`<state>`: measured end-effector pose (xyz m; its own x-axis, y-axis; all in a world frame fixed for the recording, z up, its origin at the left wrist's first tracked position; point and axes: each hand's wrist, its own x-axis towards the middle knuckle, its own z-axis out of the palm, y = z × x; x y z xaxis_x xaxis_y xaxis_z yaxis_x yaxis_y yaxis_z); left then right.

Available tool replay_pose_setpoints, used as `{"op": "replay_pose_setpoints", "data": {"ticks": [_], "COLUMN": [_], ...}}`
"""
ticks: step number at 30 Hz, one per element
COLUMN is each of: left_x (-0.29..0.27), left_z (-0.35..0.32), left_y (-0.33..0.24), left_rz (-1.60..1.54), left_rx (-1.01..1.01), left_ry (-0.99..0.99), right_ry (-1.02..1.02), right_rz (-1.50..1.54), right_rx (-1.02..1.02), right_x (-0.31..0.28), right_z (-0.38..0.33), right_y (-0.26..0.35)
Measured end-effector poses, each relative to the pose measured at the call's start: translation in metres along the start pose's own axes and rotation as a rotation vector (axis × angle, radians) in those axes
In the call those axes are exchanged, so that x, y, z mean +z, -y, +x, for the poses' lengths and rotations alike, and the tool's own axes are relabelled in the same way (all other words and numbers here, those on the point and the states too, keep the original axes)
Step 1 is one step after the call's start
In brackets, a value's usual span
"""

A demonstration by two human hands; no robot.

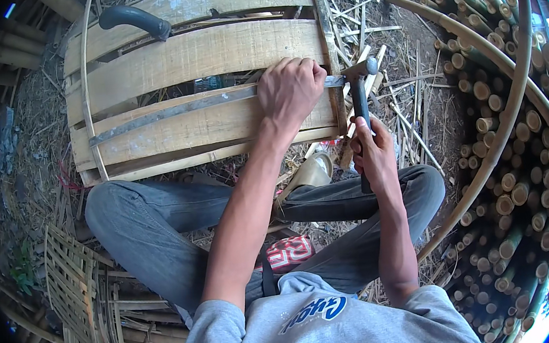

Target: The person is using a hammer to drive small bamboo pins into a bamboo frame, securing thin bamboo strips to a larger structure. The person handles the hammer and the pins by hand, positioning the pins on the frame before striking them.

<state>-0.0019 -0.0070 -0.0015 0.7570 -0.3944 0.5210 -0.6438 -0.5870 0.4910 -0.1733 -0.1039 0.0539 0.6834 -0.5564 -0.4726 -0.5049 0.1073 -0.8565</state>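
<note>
A slatted wooden crate (162,59) lies in front of my crossed legs. Along its nearest broad slat runs a flat grey strip (168,117), which looks like metal strapping. My left hand (289,89) is closed in a fist over that strip, close to the crate's right end. In my right hand (375,151) is a hammer (360,99), gripped by its dark handle with the head up. The hammer's head is beside the crate's right edge, by the end of the strip; whether they touch is hard to tell.
A dark curved tube-like piece (133,19) rests on the crate's far slats. Stacked bamboo poles (513,180) fill the right side, with long bent poles (507,127) in front. Woven bamboo slats (76,293) lie at lower left. Wood splinters (407,100) litter the ground right of the crate.
</note>
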Motion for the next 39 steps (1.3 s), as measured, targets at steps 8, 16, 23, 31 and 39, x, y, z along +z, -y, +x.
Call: {"op": "replay_pose_setpoints", "data": {"ticks": [8, 16, 23, 31, 39], "left_x": [0.002, 0.001, 0.010, 0.007, 0.013], "left_z": [0.000, 0.002, 0.001, -0.003, -0.003], "left_y": [0.002, 0.000, 0.001, 0.004, 0.003], "left_rz": [0.000, -0.027, -0.015, -0.001, 0.016], "left_rx": [0.001, -0.097, -0.065, -0.042, -0.038], "left_ry": [-0.006, 0.094, 0.023, 0.043, 0.065], "right_ry": [-0.045, -0.085, -0.192, -0.144, -0.190], "right_rz": [-0.068, -0.091, -0.130, -0.158, -0.298], "right_rx": [-0.082, -0.213, -0.378, -0.335, -0.312], "right_x": [0.000, 0.002, 0.006, 0.004, 0.003], "right_z": [-0.004, -0.020, -0.044, -0.057, -0.048], "right_y": [0.004, 0.010, 0.014, 0.045, 0.021]}}
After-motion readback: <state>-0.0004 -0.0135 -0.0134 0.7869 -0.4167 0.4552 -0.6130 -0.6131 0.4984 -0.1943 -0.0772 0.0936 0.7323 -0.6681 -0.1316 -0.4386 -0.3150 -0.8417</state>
